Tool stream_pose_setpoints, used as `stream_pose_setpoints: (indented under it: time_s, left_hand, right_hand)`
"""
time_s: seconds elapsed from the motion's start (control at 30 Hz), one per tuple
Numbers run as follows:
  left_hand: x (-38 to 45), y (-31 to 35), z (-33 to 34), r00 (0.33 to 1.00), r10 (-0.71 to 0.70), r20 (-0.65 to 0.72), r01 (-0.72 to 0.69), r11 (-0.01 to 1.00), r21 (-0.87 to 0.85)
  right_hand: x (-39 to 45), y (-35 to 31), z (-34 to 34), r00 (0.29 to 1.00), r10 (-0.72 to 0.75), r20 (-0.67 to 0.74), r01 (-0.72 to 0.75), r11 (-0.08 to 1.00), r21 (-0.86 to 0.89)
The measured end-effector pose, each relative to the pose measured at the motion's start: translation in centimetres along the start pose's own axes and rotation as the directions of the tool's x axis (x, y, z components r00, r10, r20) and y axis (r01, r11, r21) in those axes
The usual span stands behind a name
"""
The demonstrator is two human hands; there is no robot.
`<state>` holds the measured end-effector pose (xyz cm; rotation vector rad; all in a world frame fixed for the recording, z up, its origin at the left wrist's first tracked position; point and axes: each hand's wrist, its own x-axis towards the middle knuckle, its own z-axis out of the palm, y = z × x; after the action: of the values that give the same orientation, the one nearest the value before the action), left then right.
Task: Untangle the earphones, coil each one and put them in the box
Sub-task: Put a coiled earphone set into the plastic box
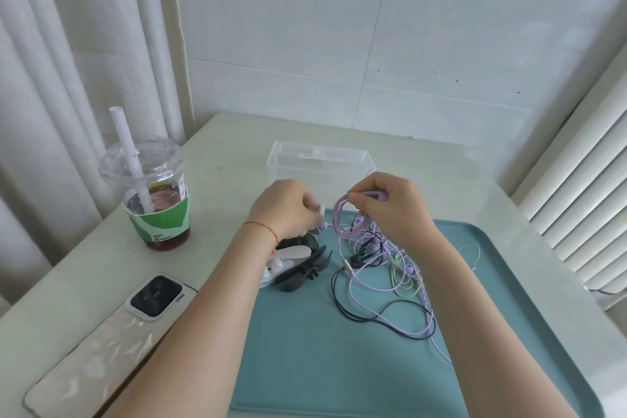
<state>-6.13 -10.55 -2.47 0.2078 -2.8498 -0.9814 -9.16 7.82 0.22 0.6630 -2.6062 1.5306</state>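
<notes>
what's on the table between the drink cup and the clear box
Nothing: in the head view the stretch of pale table between the drink cup and the clear box is bare.

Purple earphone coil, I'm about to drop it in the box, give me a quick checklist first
1. Coil gripped: right hand pinches the purple coil. Ok.
2. Cable free of the tangle: purple cable still runs down into the cable pile on the teal mat. Not ok.
3. Coil finished: loose purple cable trails on the mat. Not ok.
4. Clear box open, just beyond the hands. Ok.
5. Left hand free: it pinches a small pale piece. Not ok.
</notes>
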Motion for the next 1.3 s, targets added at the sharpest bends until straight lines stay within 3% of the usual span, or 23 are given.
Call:
stream_pose_setpoints:
  time_s: [0.1,0.17,0.43,0.63,0.8,1.0,1.23,1.3]
  left_hand:
    - [0.0,1.0,0.1,0.971,0.052,-0.234,-0.114,0.959,-0.259]
    - [0.0,1.8,0.1,0.962,0.048,-0.270,-0.150,0.917,-0.370]
    - [-0.3,2.4,0.2,1.000,0.021,-0.017,-0.027,0.716,-0.698]
    - [-0.4,2.8,0.4,0.999,-0.008,0.049,0.038,0.753,-0.657]
    - [-0.5,3.2,0.7,0.984,0.062,0.165,0.067,0.734,-0.675]
    - [-0.6,3.7,0.7,0.980,0.051,0.194,0.086,0.767,-0.635]
    - [-0.7,3.2,-0.1,0.964,0.092,0.251,0.119,0.694,-0.710]
    - [-0.8,3.1,-0.1,0.960,0.110,0.258,0.136,0.624,-0.770]
  right_hand:
    - [-0.1,-0.3,-0.4,0.999,-0.029,0.026,0.028,0.999,0.043]
    - [-0.1,-0.6,-0.8,0.998,-0.044,0.049,0.040,0.996,0.077]
    - [-0.3,-1.0,-1.6,0.994,-0.057,0.091,0.043,0.987,0.152]
    - [-0.4,-1.1,-1.8,0.995,-0.068,0.068,0.056,0.985,0.165]
    - [-0.5,-1.2,-1.8,0.994,-0.090,0.064,0.080,0.986,0.149]
    - [-0.6,-1.3,-1.8,0.995,-0.087,0.053,0.080,0.989,0.125]
    - [-0.4,-1.0,-3.1,0.997,-0.073,0.026,0.069,0.991,0.111]
    - [-0.3,-0.9,-3.4,0.997,-0.071,0.011,0.070,0.991,0.117]
